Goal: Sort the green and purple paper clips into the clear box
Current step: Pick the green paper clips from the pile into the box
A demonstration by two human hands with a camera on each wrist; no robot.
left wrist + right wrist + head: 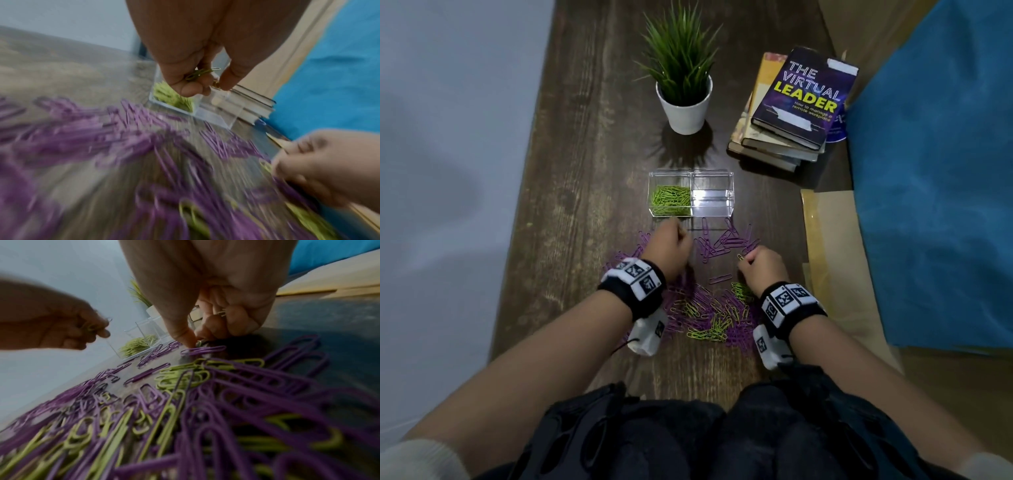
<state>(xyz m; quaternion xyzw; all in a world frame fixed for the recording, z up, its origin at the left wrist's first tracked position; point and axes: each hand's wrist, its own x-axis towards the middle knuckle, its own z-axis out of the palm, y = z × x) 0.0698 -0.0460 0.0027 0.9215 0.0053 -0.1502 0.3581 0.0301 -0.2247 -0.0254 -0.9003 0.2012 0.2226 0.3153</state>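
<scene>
A clear two-compartment box (711, 212) stands mid-table; its left half holds green clips (671, 205), its right half looks empty. A mixed heap of purple and green paper clips (709, 315) lies near me, with loose purple clips (726, 241) in front of the box. My left hand (671, 246) hovers just short of the box, fingers curled round a few green clips (202, 73). My right hand (760, 267) is low over the table by the purple clips, pinching a green clip (740, 257) against the table and holding more green clips (221, 313) in its curled fingers.
A potted plant (685, 102) stands behind the box. A stack of books (791, 113) sits at the back right. A blue cloth (935, 171) and tan paper (825, 222) lie past the table's right edge. A pale wall runs along the left.
</scene>
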